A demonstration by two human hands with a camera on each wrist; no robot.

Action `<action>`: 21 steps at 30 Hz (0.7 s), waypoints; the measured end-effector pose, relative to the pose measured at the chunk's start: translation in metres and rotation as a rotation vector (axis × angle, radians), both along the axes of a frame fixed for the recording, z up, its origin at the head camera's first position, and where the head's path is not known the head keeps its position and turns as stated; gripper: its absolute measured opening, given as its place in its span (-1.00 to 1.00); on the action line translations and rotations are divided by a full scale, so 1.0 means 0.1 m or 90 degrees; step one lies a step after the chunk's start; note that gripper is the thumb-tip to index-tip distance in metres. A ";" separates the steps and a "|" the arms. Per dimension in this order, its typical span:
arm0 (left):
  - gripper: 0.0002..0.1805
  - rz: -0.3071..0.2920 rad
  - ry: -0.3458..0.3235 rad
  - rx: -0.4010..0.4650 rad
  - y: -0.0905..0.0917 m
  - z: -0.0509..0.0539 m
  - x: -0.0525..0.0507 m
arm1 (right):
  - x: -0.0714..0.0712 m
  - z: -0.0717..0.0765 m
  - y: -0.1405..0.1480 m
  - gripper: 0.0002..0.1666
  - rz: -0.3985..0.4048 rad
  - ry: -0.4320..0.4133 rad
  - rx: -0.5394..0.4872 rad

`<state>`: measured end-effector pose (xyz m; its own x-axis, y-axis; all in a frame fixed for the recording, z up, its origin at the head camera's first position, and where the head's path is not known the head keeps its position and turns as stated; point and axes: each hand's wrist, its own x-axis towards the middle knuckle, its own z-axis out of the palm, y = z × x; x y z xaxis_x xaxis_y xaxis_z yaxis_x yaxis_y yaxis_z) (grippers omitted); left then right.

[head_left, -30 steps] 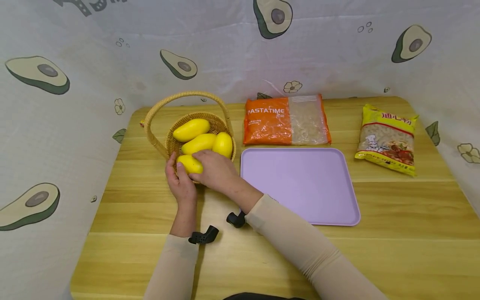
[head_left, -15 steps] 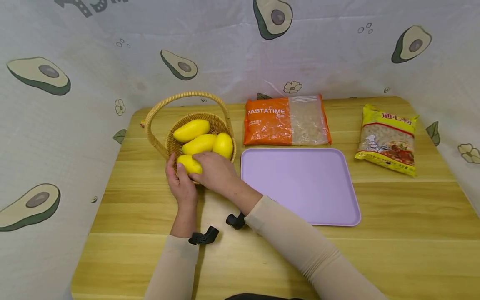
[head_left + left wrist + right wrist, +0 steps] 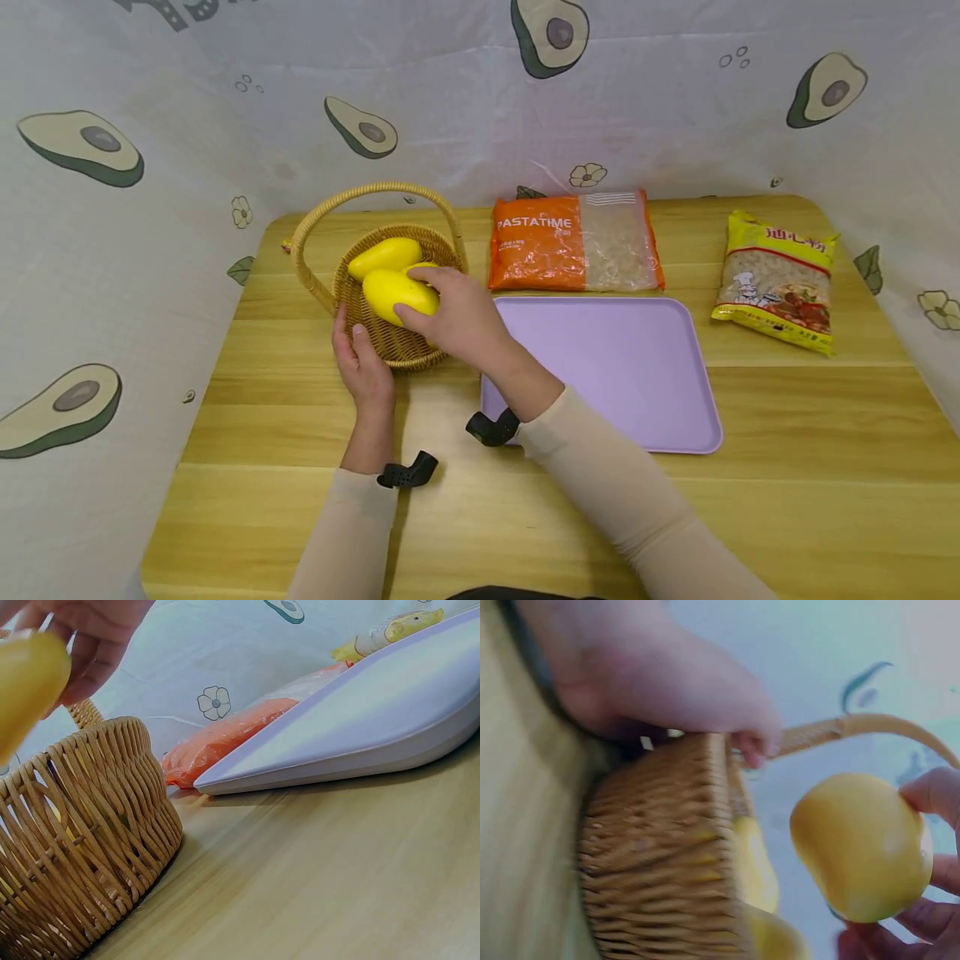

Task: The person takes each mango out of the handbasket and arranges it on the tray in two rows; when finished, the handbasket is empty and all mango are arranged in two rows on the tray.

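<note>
A wicker basket (image 3: 397, 342) with a tall arched handle stands on the left of the table. At its near left side my left hand (image 3: 366, 375) holds the rim; in the right wrist view this hand (image 3: 675, 682) reaches over the rim beside the handle. My right hand (image 3: 465, 321) grips a yellow mango (image 3: 397, 296) between thumb and fingers, raised above the basket. From the right wrist, the held mango (image 3: 859, 844) appears clear of the rim. Another mango (image 3: 386, 254) lies at the back of the basket; the others are mostly hidden behind the right hand and the held mango.
A purple tray (image 3: 607, 367) lies right of the basket. Behind it is an orange bag of pasta (image 3: 536, 246), and a yellow bag of pasta (image 3: 776, 283) lies at the far right. A curtain (image 3: 465, 100) with avocado prints encloses the wooden table (image 3: 750, 525).
My right hand has lifted the nearest mango from the front of the basket, up and slightly to the right. The left hand stays at the basket's rim.
</note>
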<state>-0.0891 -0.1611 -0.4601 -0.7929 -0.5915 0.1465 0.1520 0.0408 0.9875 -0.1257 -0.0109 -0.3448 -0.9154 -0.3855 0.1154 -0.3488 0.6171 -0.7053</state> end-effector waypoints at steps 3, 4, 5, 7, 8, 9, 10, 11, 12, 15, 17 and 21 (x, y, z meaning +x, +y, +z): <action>-0.48 0.006 -0.020 -0.005 0.00 0.00 0.00 | -0.01 0.05 0.12 -0.37 0.002 -0.050 -0.079; -0.48 0.007 -0.026 -0.007 0.00 0.00 0.00 | -0.01 0.06 0.16 -0.39 0.002 -0.066 -0.100; -0.48 0.009 -0.030 -0.010 0.00 0.00 0.00 | -0.01 0.06 0.19 -0.40 0.000 -0.080 -0.118; -0.49 0.012 -0.035 -0.016 0.00 0.01 0.01 | 0.00 0.06 0.27 -0.43 -0.004 -0.105 -0.150; -0.49 0.012 -0.037 -0.018 0.00 0.01 0.01 | 0.00 0.04 0.30 -0.44 -0.006 -0.114 -0.165; -0.49 0.012 -0.037 -0.020 0.00 0.02 0.01 | 0.01 0.03 0.33 -0.45 -0.007 -0.122 -0.178; -0.49 0.012 -0.036 -0.021 0.00 0.01 0.01 | 0.01 0.01 0.36 -0.46 -0.008 -0.130 -0.191; -0.49 0.013 -0.035 -0.023 0.00 0.01 0.01 | 0.02 -0.01 0.39 -0.46 -0.009 -0.135 -0.202; -0.50 0.013 -0.033 -0.024 0.00 0.01 0.01 | 0.03 -0.03 0.41 -0.47 -0.010 -0.142 -0.213; -0.50 0.012 -0.027 -0.026 0.00 0.01 0.02 | 0.05 -0.10 0.49 -0.46 -0.014 -0.153 -0.227; -0.50 0.011 -0.023 -0.027 0.00 0.00 0.01 | 0.07 -0.15 0.54 -0.44 -0.015 -0.170 -0.231; -0.51 0.010 -0.019 -0.029 -0.01 0.00 0.01 | 0.11 -0.24 0.64 -0.39 -0.005 -0.219 -0.244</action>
<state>-0.0884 -0.1618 -0.4600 -0.7880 -0.5971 0.1504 0.1220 0.0881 0.9886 -0.1150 0.0536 -0.3683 -0.9279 -0.3679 -0.0609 -0.0539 0.2939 -0.9543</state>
